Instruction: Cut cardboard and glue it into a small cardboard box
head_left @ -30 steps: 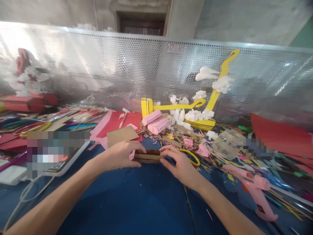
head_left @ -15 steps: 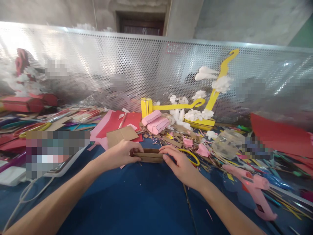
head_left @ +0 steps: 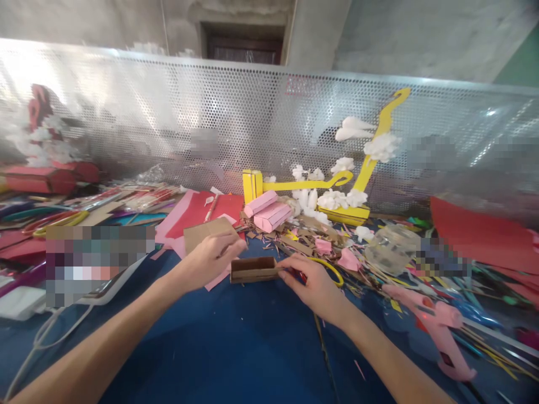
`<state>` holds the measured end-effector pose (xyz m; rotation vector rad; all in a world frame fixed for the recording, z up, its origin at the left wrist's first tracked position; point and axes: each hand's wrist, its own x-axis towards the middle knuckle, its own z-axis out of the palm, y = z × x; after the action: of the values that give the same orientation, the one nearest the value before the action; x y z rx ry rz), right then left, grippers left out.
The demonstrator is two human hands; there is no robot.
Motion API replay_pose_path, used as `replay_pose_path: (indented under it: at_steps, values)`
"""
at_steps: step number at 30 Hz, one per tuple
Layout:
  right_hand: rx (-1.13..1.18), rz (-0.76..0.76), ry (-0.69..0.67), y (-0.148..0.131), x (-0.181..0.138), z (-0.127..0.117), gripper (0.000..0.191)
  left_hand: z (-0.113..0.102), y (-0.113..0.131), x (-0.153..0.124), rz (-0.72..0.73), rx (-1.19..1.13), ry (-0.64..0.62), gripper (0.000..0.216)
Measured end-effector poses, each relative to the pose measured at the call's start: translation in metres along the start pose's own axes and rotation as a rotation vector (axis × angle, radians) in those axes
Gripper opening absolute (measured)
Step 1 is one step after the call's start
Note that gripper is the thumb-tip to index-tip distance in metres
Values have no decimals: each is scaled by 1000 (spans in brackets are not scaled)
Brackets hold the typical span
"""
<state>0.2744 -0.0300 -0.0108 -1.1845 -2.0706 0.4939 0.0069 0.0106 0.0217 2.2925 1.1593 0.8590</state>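
One lidless cardboard box (head_left: 255, 275) sits at the fingertips of the right hand (head_left: 314, 283), its end pinched between thumb and forefinger. The left hand (head_left: 213, 257), fingers loosely curled just beside it, seems empty. Light pressure should spare thin walls.

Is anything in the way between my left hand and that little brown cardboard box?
Nothing visible blocks your left hand from the cardboard box; blue tabletop shows in the gap. Some pink paper lies beside the box's left end, and your right hand is at its right end.
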Motion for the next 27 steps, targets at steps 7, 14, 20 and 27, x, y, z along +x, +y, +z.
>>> replay_pose_path:
  at_steps: [7, 14, 20, 27]
  values:
    - [434, 178, 89, -6, 2, -4, 25, 4, -3, 2, -74, -317, -44, 53]
    - [695, 224, -70, -26, -3, 13, 35, 23, 25, -4, -67, -620, -32, 28]
    - [146, 135, -39, -31, -5, -1, 31, 22, 16, -3, -117, -673, 16, 33]
    - [-529, 270, -26, 19, -12, -36, 7, 22, 16, -1, -234, -705, 36, 26]
